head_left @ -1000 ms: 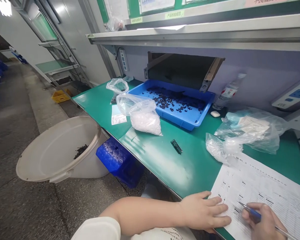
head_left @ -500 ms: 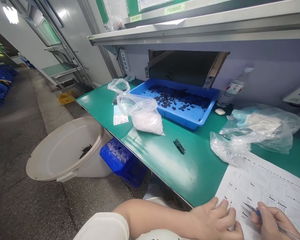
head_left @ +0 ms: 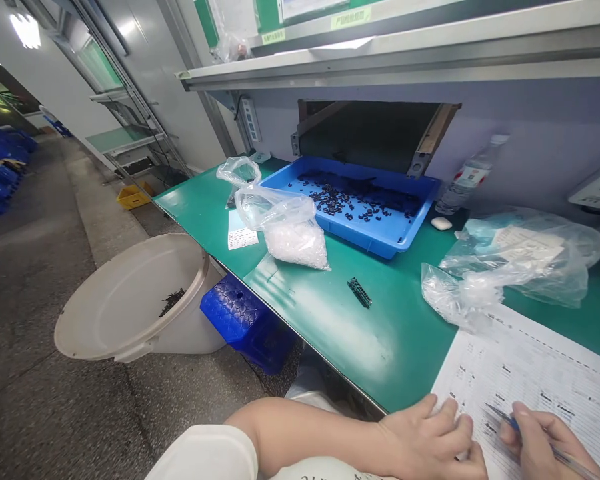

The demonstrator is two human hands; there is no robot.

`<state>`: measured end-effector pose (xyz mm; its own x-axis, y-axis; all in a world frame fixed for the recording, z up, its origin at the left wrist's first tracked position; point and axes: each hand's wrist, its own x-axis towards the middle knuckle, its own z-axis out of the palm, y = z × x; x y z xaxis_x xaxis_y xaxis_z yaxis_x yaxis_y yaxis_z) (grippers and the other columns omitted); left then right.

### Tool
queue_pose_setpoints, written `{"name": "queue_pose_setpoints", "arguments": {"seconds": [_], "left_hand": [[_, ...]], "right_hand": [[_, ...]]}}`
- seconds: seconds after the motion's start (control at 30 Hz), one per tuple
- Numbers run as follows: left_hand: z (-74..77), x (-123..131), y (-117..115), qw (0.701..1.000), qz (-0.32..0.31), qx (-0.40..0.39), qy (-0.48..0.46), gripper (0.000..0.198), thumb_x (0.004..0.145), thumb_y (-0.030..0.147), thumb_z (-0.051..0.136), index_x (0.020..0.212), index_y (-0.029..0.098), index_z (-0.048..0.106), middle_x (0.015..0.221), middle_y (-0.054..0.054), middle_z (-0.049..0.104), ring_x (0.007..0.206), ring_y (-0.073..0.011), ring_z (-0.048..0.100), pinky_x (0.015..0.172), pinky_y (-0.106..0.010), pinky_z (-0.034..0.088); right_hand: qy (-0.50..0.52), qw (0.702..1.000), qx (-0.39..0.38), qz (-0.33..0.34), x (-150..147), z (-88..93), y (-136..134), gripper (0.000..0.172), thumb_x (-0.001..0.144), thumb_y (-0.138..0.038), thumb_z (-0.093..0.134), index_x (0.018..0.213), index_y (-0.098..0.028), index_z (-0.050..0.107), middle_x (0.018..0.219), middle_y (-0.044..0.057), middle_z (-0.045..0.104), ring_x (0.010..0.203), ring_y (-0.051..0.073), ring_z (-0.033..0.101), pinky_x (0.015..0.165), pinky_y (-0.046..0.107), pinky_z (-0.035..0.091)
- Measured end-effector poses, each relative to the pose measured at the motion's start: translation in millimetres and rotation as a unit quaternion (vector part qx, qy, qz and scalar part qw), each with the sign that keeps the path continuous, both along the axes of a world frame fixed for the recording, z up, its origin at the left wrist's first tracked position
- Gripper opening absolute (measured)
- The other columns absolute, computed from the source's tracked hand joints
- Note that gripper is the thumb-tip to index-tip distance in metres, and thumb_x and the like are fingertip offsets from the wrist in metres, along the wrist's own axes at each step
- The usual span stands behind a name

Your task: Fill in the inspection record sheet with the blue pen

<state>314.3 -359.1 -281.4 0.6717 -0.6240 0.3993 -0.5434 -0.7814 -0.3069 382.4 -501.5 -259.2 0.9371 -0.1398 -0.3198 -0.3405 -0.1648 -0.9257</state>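
Observation:
A printed form point(head_left: 527, 363) lies on the green table point(head_left: 395, 360) at the lower right. My left hand point(head_left: 433, 437) rests spread on its left edge, fingers apart and holding nothing. Pinched between the thumb and fingers of my right hand point(head_left: 545, 440) is a pen point(head_left: 503, 415), its tip pointing left over the form's rows. Whether the tip touches the paper I cannot tell. Just behind the form sits a knotted clear plastic bag point(head_left: 455, 293). Left of the form, a small dark ribbed piece point(head_left: 359, 293) lies alone.
A blue tray point(head_left: 365, 243) holds many small black parts under a wall opening. Beside it stand a bag of clear pieces point(head_left: 297, 243), a water bottle point(head_left: 467, 177) and a larger plastic bag point(head_left: 555, 250). On the floor are a white tub point(head_left: 110, 300) and a blue stool point(head_left: 235, 310).
Both hands stay nearly in place. The pen and right hand have shifted very slightly left on the form. The whole view has moved a touch.

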Motion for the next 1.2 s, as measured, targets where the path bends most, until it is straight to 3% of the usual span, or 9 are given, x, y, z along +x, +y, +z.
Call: {"name": "queue_pose_setpoints", "arguments": {"seconds": [0.17, 0.37, 0.57, 0.7, 0.87, 1.2], "left_hand": [[2.8, -6, -3, 1.000, -0.005, -0.024, -0.002, 0.020, 0.083, 0.025, 0.045, 0.101, 0.018, 0.051, 0.111, -0.009, 0.058, 0.108, -0.0245, 0.051, 0.089, -0.038, 0.040], [4.9, -3, -2, 0.998, -0.020, -0.033, 0.057, 0.025, 0.084, 0.023, 0.044, 0.105, 0.013, 0.052, 0.115, -0.012, 0.056, 0.109, -0.0260, 0.050, 0.091, -0.039, 0.039], [11.2, -4, -6, 0.995, -0.008, 0.010, 0.102, 0.037, 0.083, 0.021, 0.041, 0.118, 0.010, 0.047, 0.115, -0.009, 0.055, 0.107, -0.0233, 0.050, 0.091, -0.038, 0.039], [9.6, -3, -7, 0.995, -0.010, 0.028, 0.098, 0.038, 0.082, 0.019, 0.040, 0.119, 0.010, 0.048, 0.110, -0.008, 0.056, 0.103, -0.0226, 0.050, 0.090, -0.038, 0.039], [5.2, -3, -6, 0.997, -0.017, 0.020, 0.074, 0.036, 0.081, 0.017, 0.043, 0.116, 0.011, 0.052, 0.109, -0.009, 0.055, 0.102, -0.0219, 0.049, 0.091, -0.038, 0.038], [6.6, -3, -5, 0.997, -0.024, -0.002, 0.071, 0.035, 0.081, 0.015, 0.043, 0.114, 0.010, 0.053, 0.107, -0.007, 0.057, 0.102, -0.0223, 0.049, 0.089, -0.038, 0.040]], "right_hand": [[-0.078, 0.996, 0.032, -0.004, -1, -11.9, 3, 0.034, 0.067, -0.042, 0.058, 0.050, -0.018, 0.042, 0.042, -0.004, 0.043, 0.043, 0.010, 0.040, 0.045, 0.022, 0.034], [-0.088, 0.982, 0.158, -0.049, 3, -17.4, -10, 0.042, 0.070, -0.051, 0.056, 0.052, -0.019, 0.037, 0.040, -0.007, 0.035, 0.035, 0.006, 0.030, 0.035, 0.020, 0.024], [-0.097, 0.991, 0.094, -0.012, -14, 0.3, -12, 0.042, 0.070, -0.053, 0.057, 0.055, -0.019, 0.038, 0.037, -0.005, 0.046, 0.035, 0.008, 0.040, 0.040, 0.020, 0.034], [-0.093, 0.991, 0.089, -0.044, -19, -7.6, -5, 0.041, 0.070, -0.051, 0.057, 0.055, -0.020, 0.037, 0.037, -0.005, 0.046, 0.035, 0.008, 0.042, 0.041, 0.020, 0.036], [-0.107, 0.982, 0.106, -0.115, -17, -20.8, -4, 0.041, 0.074, -0.046, 0.055, 0.052, -0.020, 0.032, 0.035, -0.008, 0.035, 0.032, 0.006, 0.034, 0.035, 0.019, 0.029], [-0.119, 0.975, 0.130, -0.133, -18, -24.0, -5, 0.038, 0.076, -0.038, 0.055, 0.052, -0.019, 0.032, 0.036, -0.009, 0.033, 0.031, 0.005, 0.033, 0.034, 0.017, 0.026]]}}
